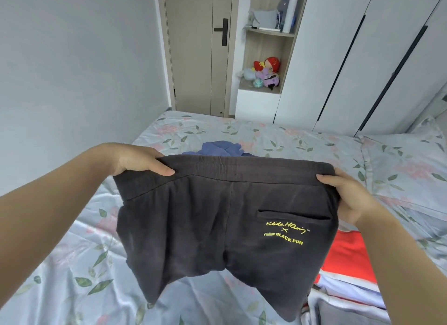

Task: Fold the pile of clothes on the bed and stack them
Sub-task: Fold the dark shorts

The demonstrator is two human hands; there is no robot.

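Note:
A pair of dark grey shorts [205,223] with yellow lettering under a back pocket hangs spread out in the air above the bed [79,264]. My left hand [142,161] pinches the left end of the waistband. My right hand [348,196] grips the right end of the waistband. Both legs of the shorts dangle toward the sheet. Behind the shorts lies a crumpled blue garment [221,148], mostly hidden. A red, white and grey pile of clothes [346,274] sits at the lower right, under my right forearm.
The floral sheet covers the bed, with a matching pillow [406,169] at the right. A wall runs along the left side. Beyond the bed are a door [198,48], a shelf with plush toys [267,73] and white wardrobe doors [362,58].

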